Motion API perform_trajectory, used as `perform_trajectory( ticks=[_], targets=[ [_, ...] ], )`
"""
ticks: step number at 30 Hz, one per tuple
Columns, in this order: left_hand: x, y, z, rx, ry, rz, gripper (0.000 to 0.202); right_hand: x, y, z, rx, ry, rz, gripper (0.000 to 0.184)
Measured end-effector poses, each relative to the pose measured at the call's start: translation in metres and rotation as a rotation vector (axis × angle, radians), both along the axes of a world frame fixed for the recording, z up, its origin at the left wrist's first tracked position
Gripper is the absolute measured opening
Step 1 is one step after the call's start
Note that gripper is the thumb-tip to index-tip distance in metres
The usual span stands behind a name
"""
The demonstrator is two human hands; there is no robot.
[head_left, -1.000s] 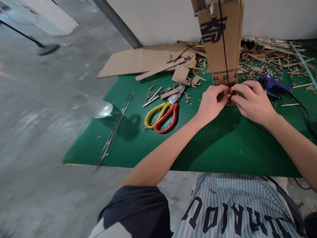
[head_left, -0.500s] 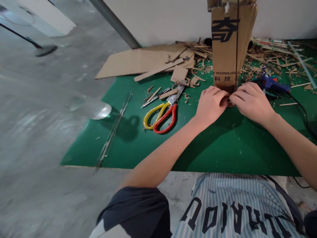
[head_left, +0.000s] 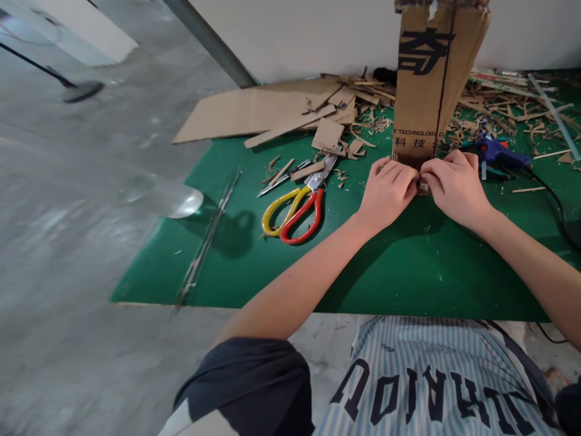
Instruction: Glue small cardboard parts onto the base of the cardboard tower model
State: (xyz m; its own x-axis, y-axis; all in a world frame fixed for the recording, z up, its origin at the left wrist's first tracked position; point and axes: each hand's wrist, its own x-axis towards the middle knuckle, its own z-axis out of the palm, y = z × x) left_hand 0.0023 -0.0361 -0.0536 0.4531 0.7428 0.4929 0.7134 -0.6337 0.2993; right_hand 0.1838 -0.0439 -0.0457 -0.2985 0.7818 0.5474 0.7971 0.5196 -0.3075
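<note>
A tall cardboard structure (head_left: pixel 420 100) printed with black characters stands upright on the green tabletop. At its foot, my left hand (head_left: pixel 391 189) and my right hand (head_left: pixel 456 184) meet with fingertips nearly touching. The fingers of both are pinched closed. A small dark bit shows between the fingertips, too small and covered to name. My hands hide part of the structure's lower edge. Left of my left hand lie scissors (head_left: pixel 303 212) with one yellow and one red handle. A blue glue gun (head_left: pixel 506 152) lies just beyond my right hand.
Cardboard scraps (head_left: pixel 494 109) litter the back of the green table (head_left: pixel 272 272). A flat cardboard sheet (head_left: pixel 245 112) lies at back left. Thin wires (head_left: pixel 209 242) rest near the left edge, beside a clear rounded object (head_left: pixel 184 201). The glue gun's cord (head_left: pixel 556 206) runs right.
The cardboard structure has shifted and leaned slightly to the right at its top. My hands stay at its foot, my right fingers a little more bent.
</note>
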Motion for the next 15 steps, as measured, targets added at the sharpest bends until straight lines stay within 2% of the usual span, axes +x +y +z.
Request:
perform_trajectory(
  ticks=[6, 15],
  targets=[
    [-0.005, 0.001, -0.004, 0.048, -0.002, -0.040, 0.023, 0.000, 0.006, 0.005, -0.145, 0.011, 0.023, 0.019],
    [-0.008, 0.015, -0.022, 0.174, -0.099, -0.061, 0.023, 0.003, 0.006, 0.018, -0.330, 0.071, 0.024, 0.023]
  ],
)
